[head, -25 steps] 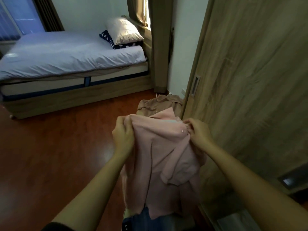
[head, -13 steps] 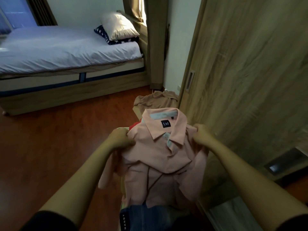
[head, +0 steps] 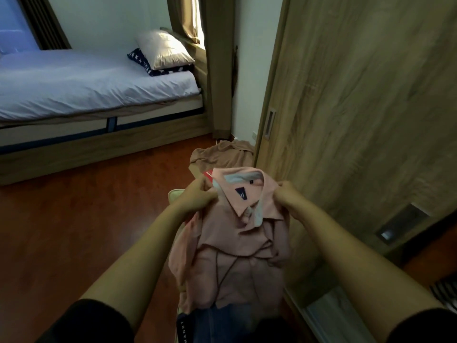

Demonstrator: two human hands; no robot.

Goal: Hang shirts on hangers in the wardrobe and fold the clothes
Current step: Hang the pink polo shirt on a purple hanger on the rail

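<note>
Matt pink cloth shirt [head: 237, 246], glossy reddish wood floor [head: 74, 231], seemingly matt wood-grain wardrobe door [head: 358, 107].

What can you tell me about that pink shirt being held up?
The pink shirt is a collared garment of soft-looking cloth, rumpled and hanging in loose folds. Its collar faces the camera, showing a pale blue inner band and a small dark label. The left hand and right hand grip it at the shoulders, either side of the collar, holding it up beside the wooden wardrobe door. No hanger shows in it. Its lower part hangs in front of dark blue denim.
</note>
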